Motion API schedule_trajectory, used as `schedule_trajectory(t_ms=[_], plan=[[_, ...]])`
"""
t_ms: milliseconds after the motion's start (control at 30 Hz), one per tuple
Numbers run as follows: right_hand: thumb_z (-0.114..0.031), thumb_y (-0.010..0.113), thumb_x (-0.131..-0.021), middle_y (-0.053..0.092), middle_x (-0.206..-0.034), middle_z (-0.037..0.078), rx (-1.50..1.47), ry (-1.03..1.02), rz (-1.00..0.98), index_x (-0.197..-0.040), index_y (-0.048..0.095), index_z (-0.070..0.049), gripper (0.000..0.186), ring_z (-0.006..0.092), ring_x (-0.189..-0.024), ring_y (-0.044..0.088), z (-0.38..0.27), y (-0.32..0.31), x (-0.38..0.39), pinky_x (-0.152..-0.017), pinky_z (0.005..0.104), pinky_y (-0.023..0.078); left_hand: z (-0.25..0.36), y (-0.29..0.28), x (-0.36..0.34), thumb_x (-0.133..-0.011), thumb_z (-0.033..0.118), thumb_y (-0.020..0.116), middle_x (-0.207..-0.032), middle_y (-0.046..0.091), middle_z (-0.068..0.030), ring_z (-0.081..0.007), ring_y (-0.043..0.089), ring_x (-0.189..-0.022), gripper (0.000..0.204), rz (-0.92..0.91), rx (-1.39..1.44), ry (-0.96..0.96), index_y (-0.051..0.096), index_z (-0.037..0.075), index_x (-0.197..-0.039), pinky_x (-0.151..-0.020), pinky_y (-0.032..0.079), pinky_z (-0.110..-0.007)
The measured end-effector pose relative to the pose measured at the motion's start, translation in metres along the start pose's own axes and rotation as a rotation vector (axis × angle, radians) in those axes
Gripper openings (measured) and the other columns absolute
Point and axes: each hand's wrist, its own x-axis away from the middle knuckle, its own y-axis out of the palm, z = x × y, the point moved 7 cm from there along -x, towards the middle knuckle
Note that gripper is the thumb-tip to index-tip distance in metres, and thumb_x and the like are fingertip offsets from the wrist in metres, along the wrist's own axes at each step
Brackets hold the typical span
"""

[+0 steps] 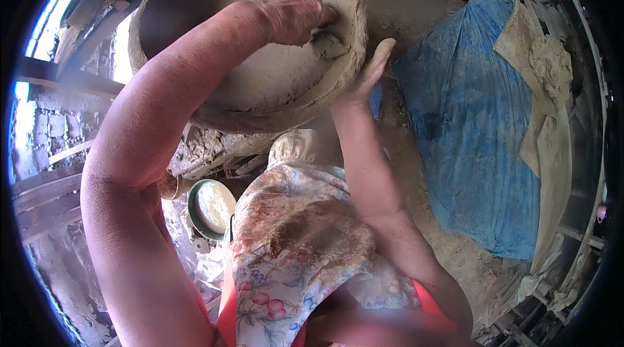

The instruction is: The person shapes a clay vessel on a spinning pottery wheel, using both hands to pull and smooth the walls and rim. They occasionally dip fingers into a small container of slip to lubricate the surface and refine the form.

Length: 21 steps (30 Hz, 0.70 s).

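Curving between left fingers (317, 11) and right fingers (382, 54): pot wall (357, 35)

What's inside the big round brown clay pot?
Inside the pot: the left hand, with a greyish muddy lump at its curled fingers. The bare left forearm covers part of the interior; what lies beneath can't be seen.

Left hand (296, 18) and right hand (372, 79) bare; left arm (130, 152) and right arm (380, 178) bare too, toward lower edge of frame. Apron-like cloth (302, 243), lower centre: whitish ground, print of red berries, blue blossoms, dark stems; broad brown smears across middle. Coral-red garment (226, 321) beside it. Pale, faintly patterned fabric (299, 146) gathered near frame centre.
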Motion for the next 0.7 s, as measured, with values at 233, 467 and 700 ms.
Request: schedule_trajectory(t_ms=[233, 467, 700], plan=[[-0.076, 0.030, -0.074, 0.041, -0.129, 0.011, 0.013, 0.043, 0.162, -0.130, 0.038, -0.008, 0.089, 0.0289, -0.115, 0.040, -0.002, 0.001, 0.001, -0.098, 0.0417, 0.033, 0.034, 0.016, 0.011, -0.070, 0.005, 0.057, -0.092, 0.060, -0.0148, -0.0328, 0.060, -0.083, 0.023, -0.082, -0.152, 0.024, 0.053, 0.003, -0.093, -0.072, 0.049, -0.039], [-0.075, 0.031, -0.075, 0.037, -0.133, 0.010, -0.069, 0.066, 0.064, -0.131, 0.036, -0.008, 0.088, 0.0273, -0.120, 0.037, 0.001, -0.005, -0.011, -0.101, 0.0399, 0.029, 0.014, 0.010, 0.005, -0.075, 0.010, 0.055, -0.094, 0.059, -0.0121, -0.0283, 0.060, -0.087, 0.024, -0.102, -0.142, 0.071, 0.053, 0.001, -0.098, -0.073, 0.050, -0.036], [-0.074, 0.026, -0.077, 0.034, -0.134, 0.010, -0.025, 0.094, 0.106, -0.131, 0.037, -0.008, 0.086, 0.0256, -0.120, 0.035, -0.005, -0.014, -0.021, -0.102, 0.0387, 0.028, 0.016, -0.003, -0.028, -0.073, 0.007, 0.056, -0.092, 0.058, -0.0147, -0.0280, 0.060, -0.086, 0.026, 0.031, -0.312, -0.002, 0.051, -0.001, -0.097, -0.071, 0.051, -0.035]])
